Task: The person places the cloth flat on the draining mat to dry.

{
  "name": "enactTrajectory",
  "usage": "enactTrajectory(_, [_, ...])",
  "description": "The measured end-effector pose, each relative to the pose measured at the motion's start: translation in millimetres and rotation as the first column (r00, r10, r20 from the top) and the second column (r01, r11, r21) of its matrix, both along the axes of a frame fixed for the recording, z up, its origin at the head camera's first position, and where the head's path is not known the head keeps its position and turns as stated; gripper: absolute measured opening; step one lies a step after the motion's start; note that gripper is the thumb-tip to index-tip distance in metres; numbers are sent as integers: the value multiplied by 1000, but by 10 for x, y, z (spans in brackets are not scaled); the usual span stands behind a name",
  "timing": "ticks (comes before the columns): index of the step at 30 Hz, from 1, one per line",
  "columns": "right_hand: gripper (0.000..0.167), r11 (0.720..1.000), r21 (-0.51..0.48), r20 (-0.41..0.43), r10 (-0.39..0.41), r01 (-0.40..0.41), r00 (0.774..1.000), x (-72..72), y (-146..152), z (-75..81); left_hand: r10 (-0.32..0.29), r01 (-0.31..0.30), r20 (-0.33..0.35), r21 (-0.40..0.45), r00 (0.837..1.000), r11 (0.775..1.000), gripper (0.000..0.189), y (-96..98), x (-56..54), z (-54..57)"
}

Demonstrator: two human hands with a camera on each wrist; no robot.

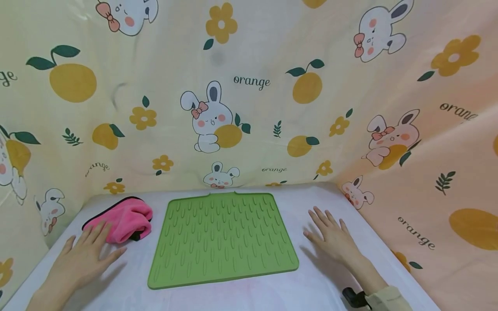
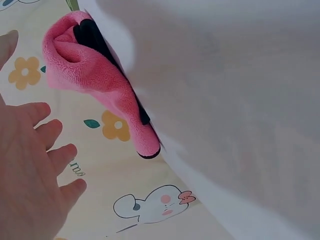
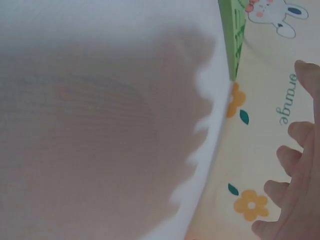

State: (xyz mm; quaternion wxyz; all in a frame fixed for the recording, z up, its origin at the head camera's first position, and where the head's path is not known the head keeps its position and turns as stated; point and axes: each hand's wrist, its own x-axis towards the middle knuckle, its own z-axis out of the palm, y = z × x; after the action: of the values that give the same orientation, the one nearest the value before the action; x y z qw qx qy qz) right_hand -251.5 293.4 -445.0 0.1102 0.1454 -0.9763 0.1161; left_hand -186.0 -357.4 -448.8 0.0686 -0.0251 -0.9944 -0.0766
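Observation:
A green mat (image 1: 222,242) with rows of raised drop-shaped ridges lies flat in the middle of the white table. To its left sits a crumpled pink cloth (image 1: 130,220) with black edging, also seen as a pink fuzzy bundle (image 2: 92,72) in the left wrist view. My left hand (image 1: 79,261) is spread palm down just in front of the cloth, its fingertips overlapping the cloth's near edge in the head view. Off the mat's right side, my right hand (image 1: 334,237) is held palm down with fingers spread and holds nothing; its shadow falls on the table beside it.
A white cloth covers the table (image 1: 233,298). Behind and on both sides hangs a cream curtain (image 1: 260,108) printed with rabbits, oranges and flowers, meeting the table's back and side edges. A black band with a small device (image 1: 355,298) is on the right wrist.

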Motion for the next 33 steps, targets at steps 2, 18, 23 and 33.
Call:
enactTrajectory(2, [74, 1000, 4, -7, 18, -18, 1000, -2, -24, 3, -14, 14, -16, 5, 1000, 1000, 101, 16, -26, 15])
enactTrajectory(18, [81, 960, 123, 52, 248, -253, 967, 95, -363, -128, -124, 124, -101, -1, 987, 992, 91, 167, -405, 107])
enactTrajectory(23, [82, 922, 166, 105, 335, -349, 936, 165, -462, -170, -153, 150, -92, -46, 984, 988, 89, 136, -544, 117])
enactTrajectory(33, [85, 906, 134, 229, 366, -402, 902, 249, -522, -233, -198, 197, -40, -18, 979, 980, 88, 100, -752, 50])
